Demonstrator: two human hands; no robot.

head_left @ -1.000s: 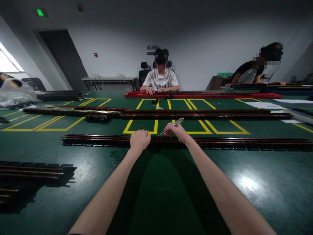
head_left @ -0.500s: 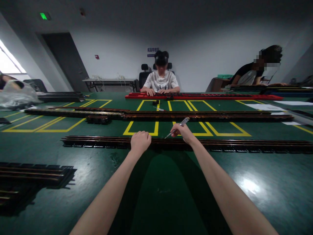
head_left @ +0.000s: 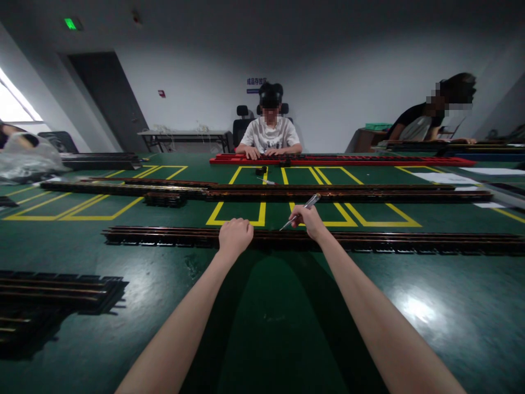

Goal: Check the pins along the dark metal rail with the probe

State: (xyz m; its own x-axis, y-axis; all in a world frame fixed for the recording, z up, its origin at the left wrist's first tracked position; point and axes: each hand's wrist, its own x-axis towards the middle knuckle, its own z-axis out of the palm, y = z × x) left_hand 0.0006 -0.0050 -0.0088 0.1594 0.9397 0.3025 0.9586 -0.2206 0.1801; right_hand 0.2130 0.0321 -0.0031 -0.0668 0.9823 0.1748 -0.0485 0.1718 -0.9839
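Left hand (head_left: 237, 235): clasped over copper-striped rail (head_left: 283, 241), seemingly steadying it.
Right hand (head_left: 307, 219): clamped round a screwdriver (head_left: 314, 200), slanted tip-down toward the rail.

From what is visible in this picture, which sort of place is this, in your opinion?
Probably a workshop or assembly room: yellow outlines mark a big green worktable, long dark strips lie across it, and a person sits opposite at a long red rail.
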